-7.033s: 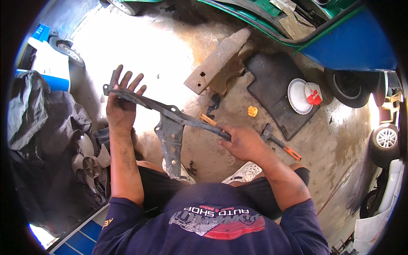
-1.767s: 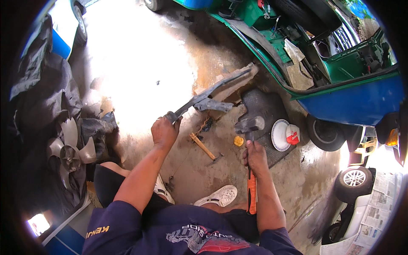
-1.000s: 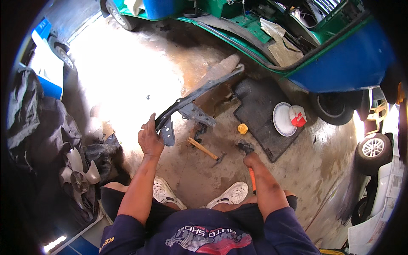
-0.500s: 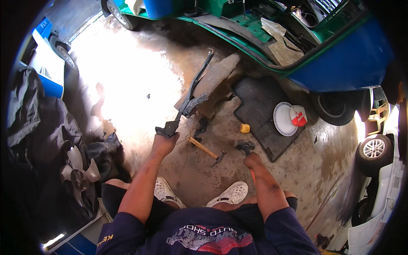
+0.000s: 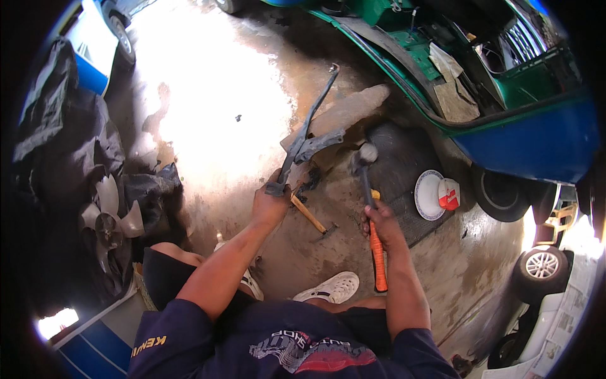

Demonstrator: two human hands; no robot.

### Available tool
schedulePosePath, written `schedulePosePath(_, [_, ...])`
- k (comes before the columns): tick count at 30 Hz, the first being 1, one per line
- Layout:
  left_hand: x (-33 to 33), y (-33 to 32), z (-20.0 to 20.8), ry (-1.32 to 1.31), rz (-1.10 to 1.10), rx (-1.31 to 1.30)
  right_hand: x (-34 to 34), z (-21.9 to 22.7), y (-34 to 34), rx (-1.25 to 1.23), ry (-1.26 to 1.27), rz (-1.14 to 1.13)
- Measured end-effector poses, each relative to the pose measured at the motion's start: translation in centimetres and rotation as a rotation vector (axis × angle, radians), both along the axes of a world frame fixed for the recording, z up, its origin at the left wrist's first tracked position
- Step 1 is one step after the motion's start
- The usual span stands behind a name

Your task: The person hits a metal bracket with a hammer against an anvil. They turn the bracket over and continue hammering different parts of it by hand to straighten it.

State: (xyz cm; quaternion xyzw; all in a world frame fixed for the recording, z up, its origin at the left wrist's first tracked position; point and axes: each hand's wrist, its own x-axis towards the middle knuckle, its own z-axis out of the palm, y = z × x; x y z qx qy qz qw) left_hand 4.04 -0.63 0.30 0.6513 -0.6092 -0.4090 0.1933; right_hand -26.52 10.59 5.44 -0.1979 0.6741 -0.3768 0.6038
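Observation:
My left hand [image 5: 271,205] is closed round the lower end of a long dark metal bar [image 5: 307,126] with a side bracket. The bar lies slanted over a rough stone slab [image 5: 353,108] on the floor. My right hand [image 5: 386,227] grips a hammer [image 5: 378,262] by its orange handle, the head raised beyond the hand and to the right of the bracket. Between my hands a smaller hammer [image 5: 307,213] with a wooden handle lies on the concrete. A yellow lump [image 5: 376,194] shows partly behind the orange-handled hammer's shaft.
A black rubber mat [image 5: 404,148] bears a white plate [image 5: 424,208] and a red-and-white packet [image 5: 449,194]. The green and blue vehicle body [image 5: 517,142] stands at far right. At left are black sheeting [image 5: 60,170] and a grey fan [image 5: 110,221]. A wheel [image 5: 541,264] is at right.
My right hand has lifted the orange-handled hammer, its head now up and farther from me. My left hand still holds the bar. The whole view has shifted and turned somewhat.

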Motion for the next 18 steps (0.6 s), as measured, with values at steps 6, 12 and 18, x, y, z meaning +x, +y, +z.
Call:
schedulePosePath(6, [0.3,-0.9,0.5,-0.022,-0.004,0.08,-0.9,7.2,-7.0,-0.071,0.721,0.253])
schedulePosePath(12, [0.3,-1.1,1.7,0.051,-0.018,0.089,-1.1,13.8,-12.6,-0.311,0.675,0.233])
schedulePosePath(18, [0.4,0.4,0.2,0.01,0.047,-0.002,0.9,19.6,-19.3,-0.998,0.453,0.295])
